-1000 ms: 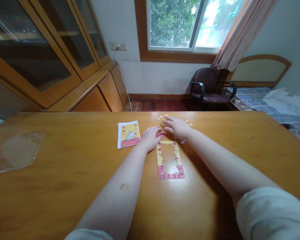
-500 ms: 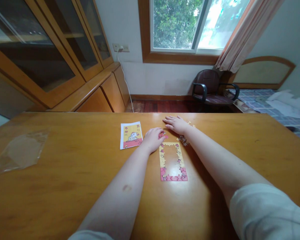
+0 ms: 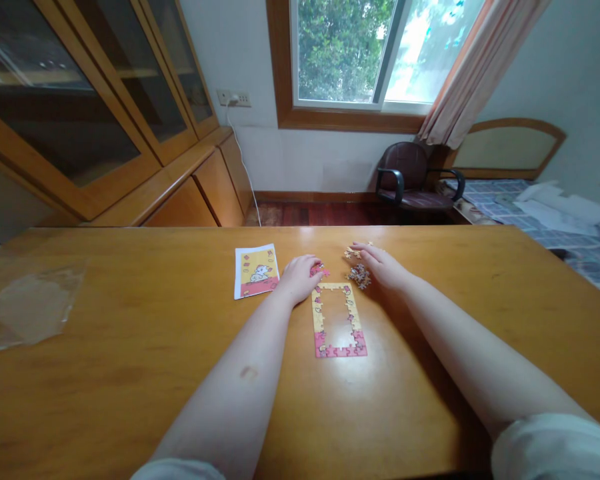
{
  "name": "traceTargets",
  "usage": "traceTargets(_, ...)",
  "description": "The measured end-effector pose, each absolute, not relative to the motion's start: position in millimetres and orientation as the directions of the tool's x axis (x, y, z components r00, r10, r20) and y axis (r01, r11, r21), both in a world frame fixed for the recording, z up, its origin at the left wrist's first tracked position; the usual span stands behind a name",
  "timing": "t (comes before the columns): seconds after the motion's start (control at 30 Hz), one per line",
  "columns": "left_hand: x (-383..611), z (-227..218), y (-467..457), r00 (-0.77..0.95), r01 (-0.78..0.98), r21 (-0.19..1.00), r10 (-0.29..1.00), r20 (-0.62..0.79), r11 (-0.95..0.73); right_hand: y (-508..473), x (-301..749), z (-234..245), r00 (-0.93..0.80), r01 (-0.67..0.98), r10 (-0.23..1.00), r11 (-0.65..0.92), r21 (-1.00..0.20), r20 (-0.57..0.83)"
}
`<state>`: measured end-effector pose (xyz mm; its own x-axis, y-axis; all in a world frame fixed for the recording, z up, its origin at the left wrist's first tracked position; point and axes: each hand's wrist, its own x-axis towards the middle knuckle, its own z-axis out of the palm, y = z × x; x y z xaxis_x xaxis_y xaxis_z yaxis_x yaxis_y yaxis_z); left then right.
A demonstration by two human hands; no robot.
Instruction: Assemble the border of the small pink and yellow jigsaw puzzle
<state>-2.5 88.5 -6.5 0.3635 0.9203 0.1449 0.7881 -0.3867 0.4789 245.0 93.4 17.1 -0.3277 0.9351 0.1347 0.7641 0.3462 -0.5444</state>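
A jigsaw frame (image 3: 359, 319) of joined border pieces, yellow above and pink below, lies on the wooden table with a bare middle. Just past its upper left corner, my left hand (image 3: 300, 279) rests beside several loose pink puzzle pieces (image 3: 323, 271), thumb apart from the fingers, partly covering them. To the right, my right hand (image 3: 384, 267) is spread low, fingertips at loose pale yellow pieces (image 3: 351, 253). Between the hands is a small heap of greyish pieces (image 3: 359, 276). A picture card (image 3: 257, 272) showing a white cartoon animal lies left of my left hand.
A clear plastic bag (image 3: 35, 303) lies at the left of the table (image 3: 130, 373). Beyond the far edge are a cabinet (image 3: 180, 200), a window (image 3: 345, 53), an office chair (image 3: 410, 173) and a bed (image 3: 505, 200).
My right hand has drawn back and to the right, uncovering the greyish heap and some pale yellow pieces. My left hand stays by the pink pieces. The view has shifted slightly.
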Motion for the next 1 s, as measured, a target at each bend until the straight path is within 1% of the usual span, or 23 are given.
traceTargets(0.1,-2.1,-5.6,88.4,0.361,0.786,0.485,0.921,0.145,-0.384,68.7,245.0,17.5,-0.292,0.768,0.949,0.309,-0.560,0.123)
traceTargets(0.17,-1.7,-4.8,88.2,0.360,0.786,0.486,0.922,0.144,-0.383,54.6,242.1,14.6,-0.304,0.819,0.947,0.318,-0.477,0.108)
traceTargets(0.27,-1.1,-4.0,88.0,0.364,0.783,0.485,0.919,0.149,-0.389,44.7,237.6,8.4,-0.417,0.849,0.906,0.417,-0.324,0.075)
traceTargets(0.37,-0.7,-3.7,88.0,0.363,0.782,0.490,0.920,0.147,-0.386,46.1,236.5,4.6,-0.484,0.844,0.875,0.473,-0.253,0.023)
traceTargets(0.47,-0.8,-3.9,88.0,0.353,0.785,0.494,0.925,0.139,-0.374,48.9,239.9,5.4,-0.492,0.839,0.870,0.480,-0.255,0.020)
traceTargets(0.63,-1.9,-3.8,87.6,0.361,0.786,0.491,0.923,0.130,-0.376,48.7,253.8,9.8,-0.510,0.801,0.857,0.503,-0.324,0.069)
traceTargets(0.7,-2.3,-3.2,87.4,0.363,0.785,0.491,0.923,0.129,-0.377,51.6,261.9,8.0,-0.438,0.830,0.893,0.447,-0.333,0.106)
traceTargets(0.73,-2.4,-3.0,87.3,0.364,0.784,0.492,0.922,0.130,-0.379,54.2,266.1,5.9,-0.360,0.862,0.923,0.384,-0.331,0.135)
traceTargets(0.8,-2.4,-2.7,87.3,0.364,0.783,0.492,0.922,0.133,-0.381,61.5,273.9,-0.6,-0.163,0.923,0.974,0.208,-0.323,0.160)
traceTargets(0.87,-2.3,-2.8,87.3,0.364,0.784,0.491,0.922,0.133,-0.380,69.2,279.5,-8.3,-0.021,0.950,0.994,0.054,-0.309,0.110)
traceTargets(0.93,-2.3,-3.1,87.4,0.363,0.784,0.492,0.923,0.130,-0.378,75.2,282.2,-14.9,-0.002,0.966,0.998,0.019,-0.259,0.065)
traceTargets(1.0,-2.4,-3.4,87.6,0.364,0.785,0.491,0.923,0.127,-0.378,78.2,282.6,-19.0,-0.055,0.975,0.998,0.063,-0.214,0.040)
